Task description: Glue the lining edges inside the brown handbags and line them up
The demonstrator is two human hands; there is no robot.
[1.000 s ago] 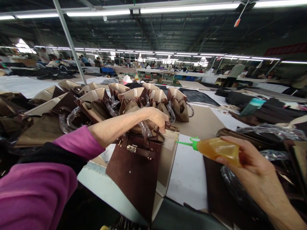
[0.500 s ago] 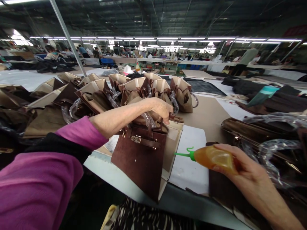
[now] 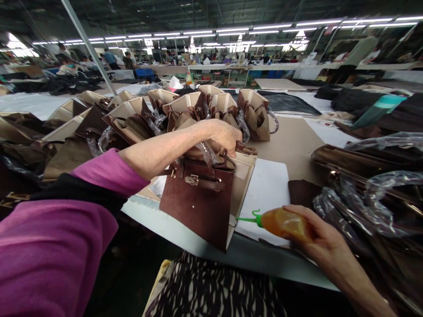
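A dark brown handbag [image 3: 198,207] with a metal clasp stands at the table's front edge, its beige inner side panel [image 3: 243,176] facing right. My left hand [image 3: 224,134] reaches over the top and is closed on the bag's upper edge; part of the fingers is hidden behind it. In my right hand [image 3: 313,229] lies a glue bottle [image 3: 284,223] of amber liquid, tipped sideways. Its thin green nozzle [image 3: 247,219] points left, the tip at the lower part of the bag's side edge. Whether the tip touches cannot be made out.
Several open brown handbags [image 3: 254,114] stand in rows behind and to the left. More bags with plastic-wrapped handles [image 3: 393,185] lie at the right. White paper [image 3: 267,185] covers part of the table. A teal bottle [image 3: 380,110] leans among dark cloth. People work farther back.
The bottle in my right hand has moved down along the bag's side edge, and its nozzle tip is closer to the bottom corner. My left hand keeps its hold. The view has tilted slightly down.
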